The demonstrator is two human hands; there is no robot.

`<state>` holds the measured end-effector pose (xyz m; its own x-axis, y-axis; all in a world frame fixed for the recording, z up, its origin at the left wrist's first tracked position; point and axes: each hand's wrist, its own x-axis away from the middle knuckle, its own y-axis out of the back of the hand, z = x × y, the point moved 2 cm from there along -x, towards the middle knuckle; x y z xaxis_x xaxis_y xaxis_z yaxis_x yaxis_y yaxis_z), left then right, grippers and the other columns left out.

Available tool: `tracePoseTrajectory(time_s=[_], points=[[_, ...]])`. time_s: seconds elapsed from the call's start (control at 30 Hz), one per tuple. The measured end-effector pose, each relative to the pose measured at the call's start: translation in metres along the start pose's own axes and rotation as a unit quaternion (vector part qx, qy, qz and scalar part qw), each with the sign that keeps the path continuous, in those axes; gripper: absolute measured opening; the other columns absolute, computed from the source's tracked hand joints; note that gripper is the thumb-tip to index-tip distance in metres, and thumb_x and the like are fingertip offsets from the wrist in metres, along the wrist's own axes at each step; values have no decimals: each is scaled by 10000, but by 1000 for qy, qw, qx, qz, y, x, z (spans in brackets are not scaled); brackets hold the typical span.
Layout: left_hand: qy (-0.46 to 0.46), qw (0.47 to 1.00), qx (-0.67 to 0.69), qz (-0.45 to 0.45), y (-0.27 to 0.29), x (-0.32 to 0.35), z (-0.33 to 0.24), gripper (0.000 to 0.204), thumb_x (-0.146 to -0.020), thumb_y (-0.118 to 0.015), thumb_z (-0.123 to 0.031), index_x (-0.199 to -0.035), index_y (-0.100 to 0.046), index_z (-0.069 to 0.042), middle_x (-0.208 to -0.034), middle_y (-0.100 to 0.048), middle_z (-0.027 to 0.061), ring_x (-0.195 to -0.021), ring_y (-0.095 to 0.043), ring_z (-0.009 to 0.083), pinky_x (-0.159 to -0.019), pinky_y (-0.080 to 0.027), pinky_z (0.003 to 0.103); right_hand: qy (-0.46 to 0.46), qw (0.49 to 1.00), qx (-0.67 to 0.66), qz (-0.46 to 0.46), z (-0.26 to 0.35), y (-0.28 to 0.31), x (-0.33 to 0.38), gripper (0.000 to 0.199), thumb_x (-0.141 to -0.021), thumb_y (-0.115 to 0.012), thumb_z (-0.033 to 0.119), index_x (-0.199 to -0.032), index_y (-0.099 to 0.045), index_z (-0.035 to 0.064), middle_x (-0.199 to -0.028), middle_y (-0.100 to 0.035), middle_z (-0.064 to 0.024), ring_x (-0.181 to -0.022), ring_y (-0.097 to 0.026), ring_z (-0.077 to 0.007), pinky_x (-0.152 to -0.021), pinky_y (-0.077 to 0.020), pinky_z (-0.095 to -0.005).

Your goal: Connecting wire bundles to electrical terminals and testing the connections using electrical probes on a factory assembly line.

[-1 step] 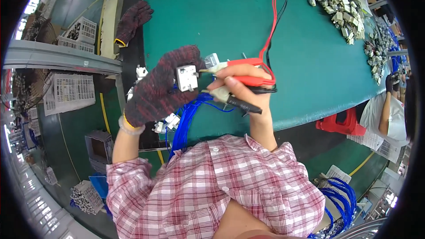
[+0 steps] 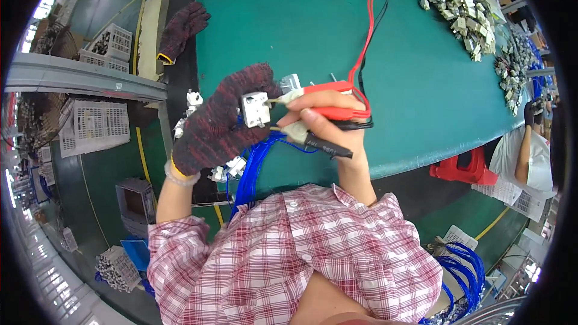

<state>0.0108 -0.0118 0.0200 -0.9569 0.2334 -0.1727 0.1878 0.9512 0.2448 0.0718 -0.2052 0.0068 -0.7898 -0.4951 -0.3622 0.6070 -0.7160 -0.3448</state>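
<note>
My left hand (image 2: 214,121), in a dark red-and-black knitted glove, is closed around a small white plug (image 2: 257,110), its pin side turned toward my right hand. My bare right hand (image 2: 331,121) grips a pair of test leads together: a red clip (image 2: 325,89) above and a black clip (image 2: 328,145) below. The red clip's thin metal tip meets the plug near its upper pin. Close to the lower pin is the black clip's tip; whether it touches I cannot tell. Blue cables (image 2: 248,174) hang below my left hand, beside several white plugs (image 2: 236,165).
The green-topped table (image 2: 271,30) spreads ahead, with red and black wires (image 2: 368,39) crossing it. A heap of white plugs (image 2: 460,9) lies far right. Another knitted glove (image 2: 182,31) rests at the left edge. A red stool (image 2: 465,167) and a co-worker's sleeve (image 2: 522,159) are at right.
The plug in my left hand has shifted very slightly right and down. My right hand has brought the clips a little left, closer to the plug.
</note>
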Motion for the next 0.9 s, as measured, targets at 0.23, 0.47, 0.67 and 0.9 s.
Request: tracePoseTrajectory(time_s=[0.23,0.47,0.67,0.9], points=[[51,998,6,-41,-9,6,-27,731,-757,-734,0,-1394,-376,-17,-1378,-468,134,-1222,-488,207,-996,-423,331,48,996,49,53,4,-14,-7,122,-827,-599,-11,-926,-665,-35,-795,-705,-164,-750,-701,-218,-681,-567,-323],[17,983,-182,-8,-4,2,-40,676,-762,-752,-81,-1362,-443,-43,-1293,-559,123,-1137,-575,223,-936,-466,315,64,992,62,88,8,-10,-6,119,-831,-600,-4,-924,-660,-48,-793,-704,-171,-730,-699,-220,-679,-563,-318],[36,972,-230,-10,-5,6,-29,689,-738,-773,-92,-1351,-463,-48,-1293,-562,117,-1134,-577,213,-926,-471,317,8,996,27,81,13,-4,-2,122,-837,-598,-6,-929,-654,-62,-803,-697,-196,-742,-699,-246,-666,-566,-325],[16,975,-222,-7,0,1,-27,698,-729,-776,-92,-1352,-464,-56,-1283,-571,108,-1107,-592,247,-915,-472,327,67,984,131,97,19,-7,-8,134,-825,-621,4,-946,-667,-31,-843,-705,-173,-783,-701,-248,-717,-554,-335]])
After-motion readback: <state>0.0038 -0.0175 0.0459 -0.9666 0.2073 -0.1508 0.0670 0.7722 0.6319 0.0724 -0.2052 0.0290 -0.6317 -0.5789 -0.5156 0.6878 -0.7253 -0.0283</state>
